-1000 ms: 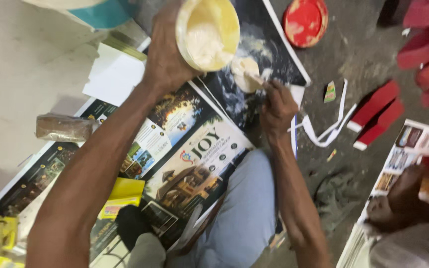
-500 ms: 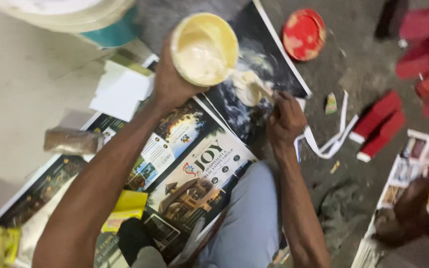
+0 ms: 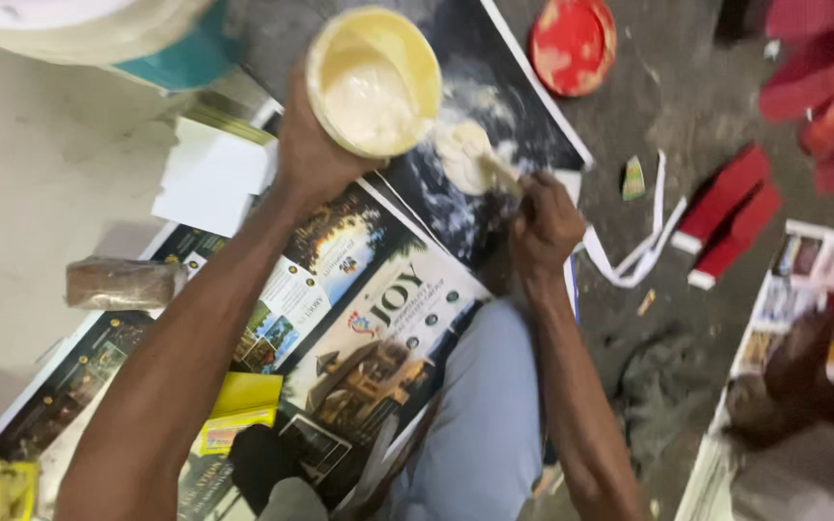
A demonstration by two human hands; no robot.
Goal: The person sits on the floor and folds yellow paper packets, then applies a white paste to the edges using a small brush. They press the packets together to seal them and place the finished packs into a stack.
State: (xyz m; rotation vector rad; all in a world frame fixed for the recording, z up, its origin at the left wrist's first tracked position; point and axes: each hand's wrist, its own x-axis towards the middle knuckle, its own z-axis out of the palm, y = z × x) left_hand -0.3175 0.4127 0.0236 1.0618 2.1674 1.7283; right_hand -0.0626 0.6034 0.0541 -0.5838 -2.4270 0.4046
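Above the spread of printed posters (image 3: 378, 318) on the floor, in the head view, the left hand (image 3: 316, 154) holds up a round yellow tub (image 3: 375, 79) of pale cream paste, its fingers wrapped around the tub's underside and wall, the mouth tipped toward the camera. Just right of the tub, the right hand (image 3: 544, 224) has its fingers closed on a thin stick-like tool (image 3: 496, 176) whose tip sits in a blob of the paste (image 3: 463, 154) lying on a dark poster sheet (image 3: 494, 106). By my judgement the step in hand is spreading or working the paste on that sheet, and the next move calls for keeping the tub level while the tool draws paste outward in small strokes.

Motion blur softens the tool, so I cannot tell brush from spatula. Red pieces (image 3: 726, 212) and a red lid (image 3: 571, 43) lie well right of the tub; the objects at the right edge are blurred and cut off. A large vessel beyond the tub is cropped by the top edge.
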